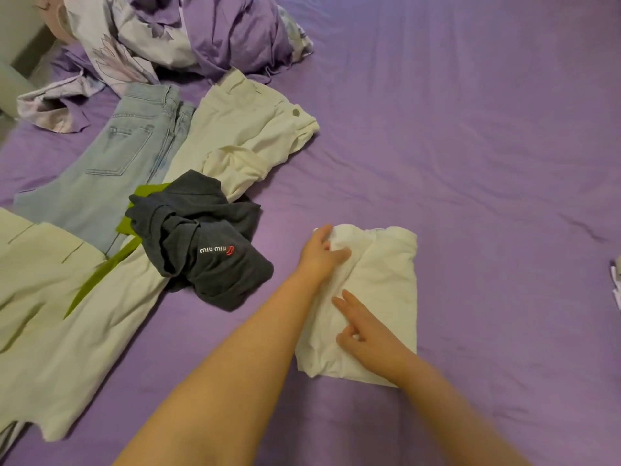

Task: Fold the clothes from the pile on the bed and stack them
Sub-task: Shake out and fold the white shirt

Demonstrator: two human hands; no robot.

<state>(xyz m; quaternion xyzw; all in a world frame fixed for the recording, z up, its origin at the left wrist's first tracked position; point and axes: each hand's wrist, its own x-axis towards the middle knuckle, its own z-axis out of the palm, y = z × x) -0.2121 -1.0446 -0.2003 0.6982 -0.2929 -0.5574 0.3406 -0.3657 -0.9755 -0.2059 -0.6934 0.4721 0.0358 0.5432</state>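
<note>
A white top (376, 297) lies folded into a small square on the purple bed (487, 129), right under both hands. The left hand (321, 252) sits on its far left corner, and its fingers (339, 254) curl in and pinch a bit of the cloth there. The right hand (361, 327) rests on the near part, with two fingers (346, 302) out straight and flat on the cloth and the others tucked in. This looks like the first piece nearly done, with just the last smoothing left, and no stack shows yet. Much is still to fold. Just left of the left fingers lies a crumpled dark shirt (201, 240) with a green piece (107, 264) under it. Farther left are cream trousers (60, 324), and beyond them light blue jeans (124, 156) and cream shorts (248, 136). A bunched flowery blanket (161, 35) sits at the far end. Nothing is in the way of the hands.
</note>
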